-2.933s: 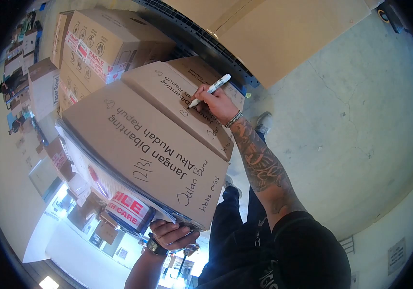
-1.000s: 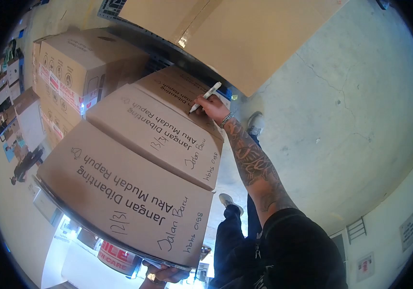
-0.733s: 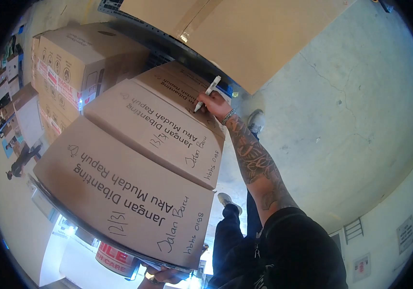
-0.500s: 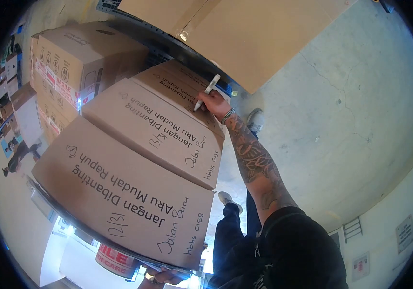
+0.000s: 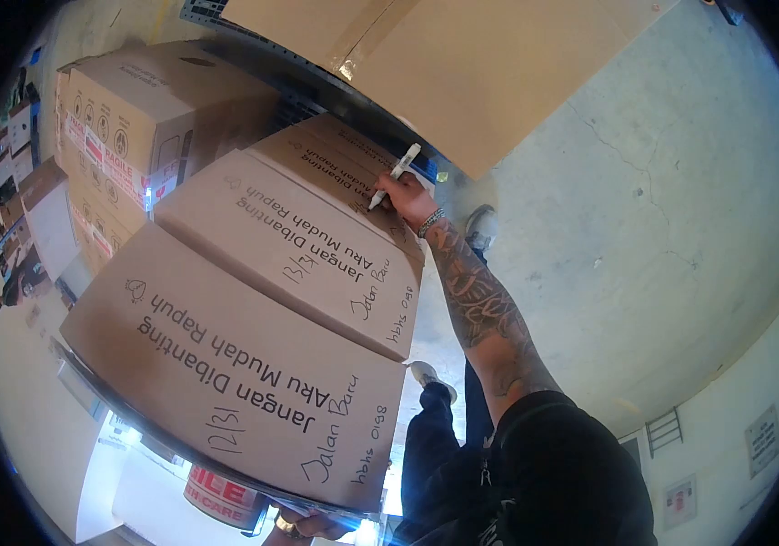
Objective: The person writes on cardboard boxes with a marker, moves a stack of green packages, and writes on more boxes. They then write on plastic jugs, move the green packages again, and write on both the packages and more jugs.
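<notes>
My right hand (image 5: 405, 198) is closed around a white marker (image 5: 402, 162), its tip down at the far box (image 5: 303, 146). Nearer me are a middle box (image 5: 253, 214) and a front box (image 5: 216, 318), both printed "Jangan Dibanting Aku Mudah Rapuh". Handwriting marks these two: "12/31" in front, "13/31" on the middle one, "Jalan Baru" on both. At the bottom edge, my left hand (image 5: 309, 525) is partly hidden below the front box, fingers curled at the dark edge under it. Close to it is a red-and-white tape roll (image 5: 223, 496).
Stacked cartons (image 5: 125, 118) with fragile tape stand at the left. A large carton (image 5: 471, 73) rests on a dark rack or cart at the top. Concrete floor (image 5: 644, 246) extends to the right. People and more boxes appear at the far left.
The right hand and marker have shifted very slightly, with the tip still at the far box. The left hand has turned or moved a little. The boxes have stayed put.
</notes>
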Available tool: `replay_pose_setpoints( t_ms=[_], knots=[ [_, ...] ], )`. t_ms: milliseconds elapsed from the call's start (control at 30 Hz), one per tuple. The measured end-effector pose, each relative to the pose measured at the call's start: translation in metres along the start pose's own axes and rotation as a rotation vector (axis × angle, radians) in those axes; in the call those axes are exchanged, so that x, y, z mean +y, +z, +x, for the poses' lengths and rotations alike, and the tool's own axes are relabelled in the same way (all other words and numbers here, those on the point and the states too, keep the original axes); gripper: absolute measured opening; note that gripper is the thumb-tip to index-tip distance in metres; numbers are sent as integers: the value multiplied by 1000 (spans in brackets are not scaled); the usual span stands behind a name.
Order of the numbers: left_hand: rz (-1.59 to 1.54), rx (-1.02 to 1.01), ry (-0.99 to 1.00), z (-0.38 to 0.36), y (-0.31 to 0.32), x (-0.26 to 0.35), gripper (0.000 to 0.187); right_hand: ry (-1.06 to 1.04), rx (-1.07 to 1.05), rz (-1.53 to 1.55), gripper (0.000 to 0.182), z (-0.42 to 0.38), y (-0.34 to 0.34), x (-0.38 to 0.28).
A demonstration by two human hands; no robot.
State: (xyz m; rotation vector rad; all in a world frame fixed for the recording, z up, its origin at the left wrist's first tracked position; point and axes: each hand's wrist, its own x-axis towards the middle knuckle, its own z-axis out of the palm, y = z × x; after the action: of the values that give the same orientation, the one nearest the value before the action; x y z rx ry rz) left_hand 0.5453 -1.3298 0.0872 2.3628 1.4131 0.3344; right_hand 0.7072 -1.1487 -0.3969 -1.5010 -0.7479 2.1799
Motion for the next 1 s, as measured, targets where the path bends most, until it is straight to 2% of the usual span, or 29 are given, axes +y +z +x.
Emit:
replay_pose_setpoints(
  t_ms=[133,233,333,433,533,633,733,900,1000],
  knots=[
    [-8,-7,3,2,0,-2,34,63,83,104,41,6,5,11],
    [-16,-10,6,2,0,-5,33,-69,63,54,26,2,-7,17],
    [-20,-13,10,3,1,-10,33,129,204,593,22,-22,-22,-7],
    [-26,-18,10,4,3,-17,32,144,137,480,21,-8,-43,17],
    [-35,-20,12,4,9,-24,32,64,177,496,22,28,-35,33],
    [-33,-23,15,6,14,-29,32,54,131,417,26,73,-26,34],
    [-31,-31,8,7,17,-34,31,-45,209,128,29,127,-25,77],
    [-42,-32,-6,6,18,-36,30,-105,247,-161,34,131,-24,86],
    [-42,-30,-4,6,18,-38,30,-117,273,-150,37,144,-27,110]
  ],
)
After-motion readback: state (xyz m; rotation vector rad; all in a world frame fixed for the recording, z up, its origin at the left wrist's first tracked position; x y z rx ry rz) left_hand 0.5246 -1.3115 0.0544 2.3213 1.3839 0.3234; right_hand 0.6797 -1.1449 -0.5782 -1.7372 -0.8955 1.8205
